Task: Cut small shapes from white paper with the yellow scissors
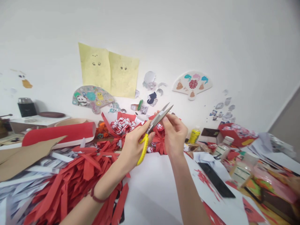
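My left hand [133, 144] is closed round the yellow handles of a pair of scissors [143, 150], its fingers partly hidden. The blades point up and to the right, a little apart at the tips. My right hand [175, 135] is pinched close beside the blades; what its fingertips hold, if anything, I cannot make out. Behind and below the hands are red-and-white paper flowers [123, 126] and a red folded paper piece [160, 142]. White paper [152, 187] lies on the table beneath my forearms.
Heaped red paper strips [86, 165] and white strips [21, 184] cover the left side, near a red paper roll [61, 133]. At right lie a black phone-like slab [217, 179], clear bottles [223, 147], a yellow bottle [194, 135] and a red box [236, 134].
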`<control>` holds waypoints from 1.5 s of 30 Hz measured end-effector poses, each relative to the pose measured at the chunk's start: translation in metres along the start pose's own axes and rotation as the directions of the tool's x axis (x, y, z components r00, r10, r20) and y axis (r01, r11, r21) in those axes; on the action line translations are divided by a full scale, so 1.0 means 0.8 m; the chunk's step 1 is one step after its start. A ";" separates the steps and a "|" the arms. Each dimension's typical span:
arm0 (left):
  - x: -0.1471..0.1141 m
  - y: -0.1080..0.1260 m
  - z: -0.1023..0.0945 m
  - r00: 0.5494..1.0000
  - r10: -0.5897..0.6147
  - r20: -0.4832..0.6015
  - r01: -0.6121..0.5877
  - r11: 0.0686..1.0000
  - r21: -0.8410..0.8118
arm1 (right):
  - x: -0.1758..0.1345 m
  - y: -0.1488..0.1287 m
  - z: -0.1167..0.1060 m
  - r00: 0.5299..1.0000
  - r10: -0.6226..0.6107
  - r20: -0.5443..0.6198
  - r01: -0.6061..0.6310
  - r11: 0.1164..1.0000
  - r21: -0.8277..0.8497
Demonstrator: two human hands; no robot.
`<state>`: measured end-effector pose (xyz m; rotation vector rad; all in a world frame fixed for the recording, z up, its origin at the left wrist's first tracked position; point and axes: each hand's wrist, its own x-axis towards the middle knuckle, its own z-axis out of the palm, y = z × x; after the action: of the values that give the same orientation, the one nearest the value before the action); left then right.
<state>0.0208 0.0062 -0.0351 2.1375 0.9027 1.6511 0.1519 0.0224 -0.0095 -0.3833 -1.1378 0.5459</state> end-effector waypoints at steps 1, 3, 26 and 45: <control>0.000 -0.001 0.000 1.000 0.009 0.002 -0.009 1.000 0.011 | 0.002 -0.001 -0.003 1.000 0.004 0.003 -0.004 1.000 -0.004; 0.000 -0.004 0.002 0.999 0.031 0.011 -0.031 0.999 0.025 | 0.006 -0.004 -0.008 1.000 -0.003 -0.006 0.002 1.000 -0.022; -0.006 -0.004 0.008 1.000 0.016 0.010 -0.016 0.999 -0.032 | -0.002 -0.010 0.002 0.992 -0.050 -0.119 0.056 0.997 0.044; -0.007 0.001 0.008 1.000 -0.010 0.018 0.010 0.999 -0.045 | -0.008 -0.008 0.013 0.981 -0.050 -0.188 0.063 0.996 0.064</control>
<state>0.0265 0.0029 -0.0409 2.1107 0.8613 1.6301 0.1417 0.0132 -0.0071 -0.3332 -0.9438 0.4879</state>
